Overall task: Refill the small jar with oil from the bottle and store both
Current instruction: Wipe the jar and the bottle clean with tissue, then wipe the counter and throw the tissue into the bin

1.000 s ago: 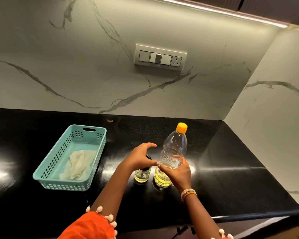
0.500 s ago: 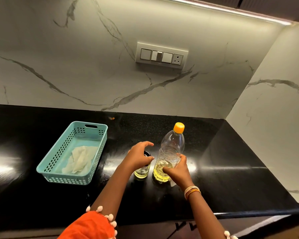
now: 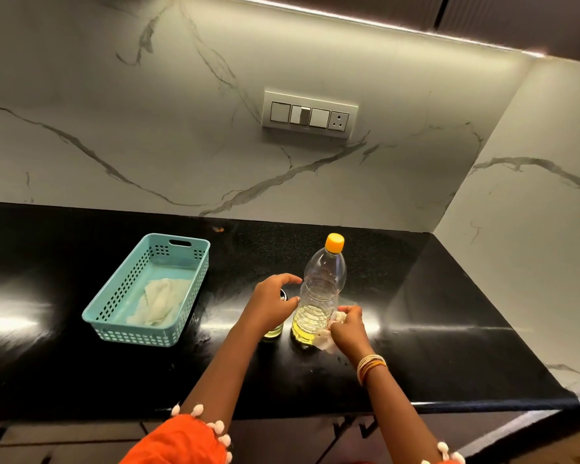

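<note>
Your right hand has dropped from the bottle's side to its base and now pinches a white tissue against it. The bottle stands midway between the tabletop's front and back edges, long axis vertical, orange cap up. Your left hand curves over the small jar beside it; its grip cannot be told.

Both forearms reach forward, the left hand cupped palm-down, the right hand pinching a tissue.

Under-cabinet strip lights wall; glare on counter; edges seemingly bowed.
</note>
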